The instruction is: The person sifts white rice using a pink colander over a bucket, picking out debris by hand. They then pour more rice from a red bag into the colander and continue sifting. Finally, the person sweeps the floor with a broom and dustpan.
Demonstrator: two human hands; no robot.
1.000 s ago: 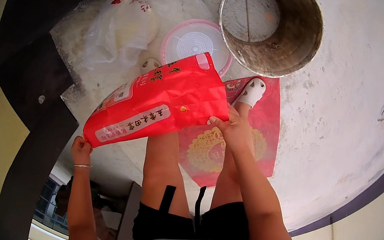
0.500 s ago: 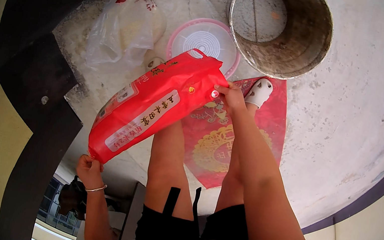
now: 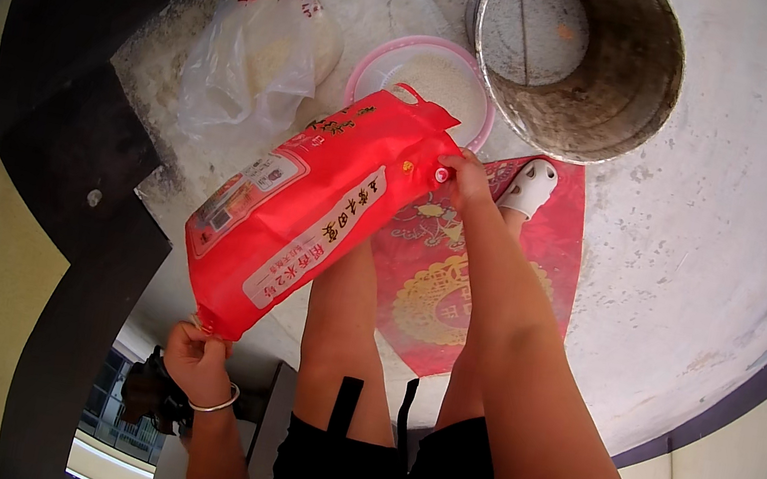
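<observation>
A large red printed rice bag [image 3: 302, 211] lies slanted across the front of me, its top end tipped down over a pink-rimmed basin-like colander [image 3: 358, 83]. Pale grains that look like rice [image 3: 441, 77] cover the colander's bottom. My left hand [image 3: 199, 361], a bangle on its wrist, is closed on the gathered bottom corner of the bag. With my right hand [image 3: 467, 181] I pinch the bag's side edge near its top end, beside a small round cap. The bag hides the near part of the colander.
A tall, stained metal bucket [image 3: 622, 87] stands right of the colander. To its left sits a clear plastic bag [image 3: 260, 67] with pale contents. A red mat [image 3: 553, 258] lies underfoot, one white clog [image 3: 529, 187] on it. A dark ledge [image 3: 76, 137] runs along the left.
Pale grains now cover the colander's bottom, where its bare holes showed before. My left hand has raised the bag's bottom end a little to the right, and the bag has turned.
</observation>
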